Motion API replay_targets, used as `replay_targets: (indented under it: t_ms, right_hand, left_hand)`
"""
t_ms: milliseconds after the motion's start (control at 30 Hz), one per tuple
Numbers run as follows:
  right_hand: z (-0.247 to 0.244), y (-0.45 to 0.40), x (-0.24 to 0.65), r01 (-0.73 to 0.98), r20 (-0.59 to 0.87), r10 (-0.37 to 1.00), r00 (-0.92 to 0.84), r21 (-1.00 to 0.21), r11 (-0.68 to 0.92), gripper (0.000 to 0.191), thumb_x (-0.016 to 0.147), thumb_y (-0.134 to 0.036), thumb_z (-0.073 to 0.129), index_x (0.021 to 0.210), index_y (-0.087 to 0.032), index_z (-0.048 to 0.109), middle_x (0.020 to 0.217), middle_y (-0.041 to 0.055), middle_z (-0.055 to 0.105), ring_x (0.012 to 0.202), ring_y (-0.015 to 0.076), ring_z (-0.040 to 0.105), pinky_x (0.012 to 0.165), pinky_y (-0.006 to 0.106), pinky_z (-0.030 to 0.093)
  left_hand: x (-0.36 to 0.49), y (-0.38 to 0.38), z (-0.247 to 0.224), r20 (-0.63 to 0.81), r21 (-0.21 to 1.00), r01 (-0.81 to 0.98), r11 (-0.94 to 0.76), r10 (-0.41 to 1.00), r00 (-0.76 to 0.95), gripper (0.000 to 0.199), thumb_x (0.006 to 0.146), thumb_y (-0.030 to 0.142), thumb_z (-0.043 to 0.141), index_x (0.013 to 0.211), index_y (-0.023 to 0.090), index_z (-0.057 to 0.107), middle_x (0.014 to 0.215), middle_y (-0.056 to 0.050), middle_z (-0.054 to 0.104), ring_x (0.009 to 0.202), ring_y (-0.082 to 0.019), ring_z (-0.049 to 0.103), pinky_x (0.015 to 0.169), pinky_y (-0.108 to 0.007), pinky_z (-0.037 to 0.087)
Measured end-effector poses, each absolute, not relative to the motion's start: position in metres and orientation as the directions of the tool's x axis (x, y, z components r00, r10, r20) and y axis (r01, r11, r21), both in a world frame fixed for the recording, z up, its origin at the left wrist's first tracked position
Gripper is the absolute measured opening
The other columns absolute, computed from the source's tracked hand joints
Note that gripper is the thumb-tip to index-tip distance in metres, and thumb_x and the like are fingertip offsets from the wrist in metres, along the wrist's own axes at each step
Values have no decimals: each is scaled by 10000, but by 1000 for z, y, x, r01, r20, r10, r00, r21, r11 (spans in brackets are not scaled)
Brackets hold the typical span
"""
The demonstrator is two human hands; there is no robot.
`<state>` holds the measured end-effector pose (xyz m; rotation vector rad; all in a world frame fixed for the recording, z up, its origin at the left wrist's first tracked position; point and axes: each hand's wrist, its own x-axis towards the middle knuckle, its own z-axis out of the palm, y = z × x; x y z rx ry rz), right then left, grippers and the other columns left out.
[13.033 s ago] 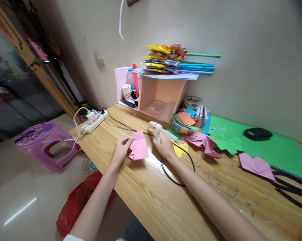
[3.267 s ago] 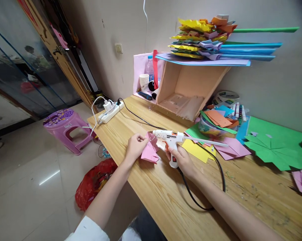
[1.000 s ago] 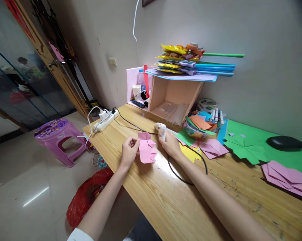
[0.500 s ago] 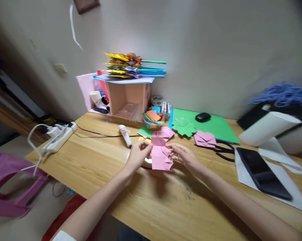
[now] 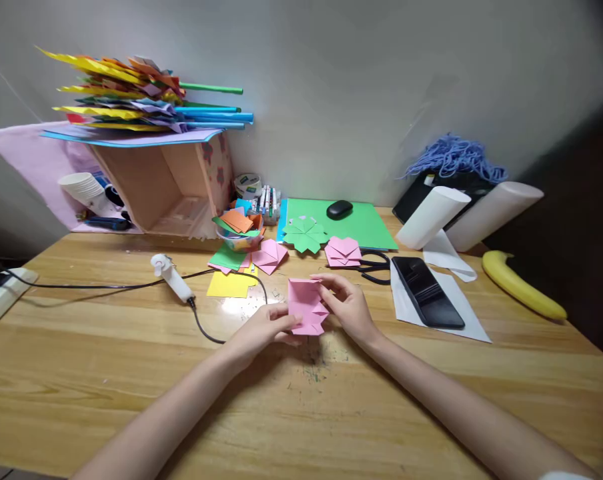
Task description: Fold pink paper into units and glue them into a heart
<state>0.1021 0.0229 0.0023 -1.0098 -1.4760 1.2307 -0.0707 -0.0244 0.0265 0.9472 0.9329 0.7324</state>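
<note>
A folded pink paper (image 5: 305,305) is held between both hands above the wooden table. The thumb and fingers of my left hand (image 5: 269,325) pinch its lower left edge. My right hand (image 5: 345,303) grips its upper right corner, thumb and fingers closed on it. The top edge of the paper bends up, and small pointed folds stick out on its right side. Behind the hands lie a pink folded piece (image 5: 343,252), another pink one (image 5: 270,256) and a green paper flower (image 5: 305,234).
Scissors (image 5: 376,267) and a phone (image 5: 427,292) lie to the right, with a banana (image 5: 523,285) beyond. At left are a glue gun (image 5: 172,279) with its cable and a box (image 5: 216,175) bearing paper flowers. A mouse (image 5: 339,210) rests on green sheets.
The view has swung right and come closer to the table. The pink paper has its top edge bent over further, and my right hand, beside it before, now holds its upper corner.
</note>
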Motion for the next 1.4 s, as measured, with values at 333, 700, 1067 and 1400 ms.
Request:
replay_targets:
  t_ms: [333, 700, 1067, 1400]
  right_hand:
    - [-3, 23, 107, 118, 106, 893, -438, -978, 174, 282, 842, -307, 446, 1052, -240, 622, 1033, 56, 584, 891, 164, 555, 717, 286, 464]
    - [-2, 21, 107, 161, 156, 857, -491, -950, 266, 267, 861, -282, 423, 1038, -243, 619, 1036, 61, 581, 946, 180, 538, 817, 331, 431]
    - [2, 19, 108, 182, 230, 771, -594, -895, 407, 271, 855, -212, 411, 1026, -229, 621, 931, 54, 574, 891, 169, 534, 799, 315, 401]
    - [2, 16, 107, 210, 193, 786, -588, -902, 378, 212, 846, -273, 455, 939, -202, 632, 861, 45, 564, 777, 141, 536, 663, 259, 412]
  left_hand:
    - [-84, -21, 21, -336, 901, -189, 391, 903, 270, 258, 750, 308, 563, 917, 140, 664, 872, -89, 672, 743, -148, 617, 661, -233, 482]
    - [-86, -19, 21, -357, 898, -164, 408, 894, 270, 224, 734, 292, 563, 829, 119, 669, 835, -103, 678, 715, -158, 625, 656, -233, 481]
    - [-86, -16, 15, -343, 939, 34, 343, 924, 166, 337, 707, 422, 582, 537, 134, 543, 454, 37, 417, 408, -57, 356, 391, -166, 263]
    - [-80, -22, 17, -305, 952, 60, 299, 927, 219, 343, 749, 440, 509, 565, 150, 503, 478, 48, 365, 401, -59, 307, 379, -178, 218]
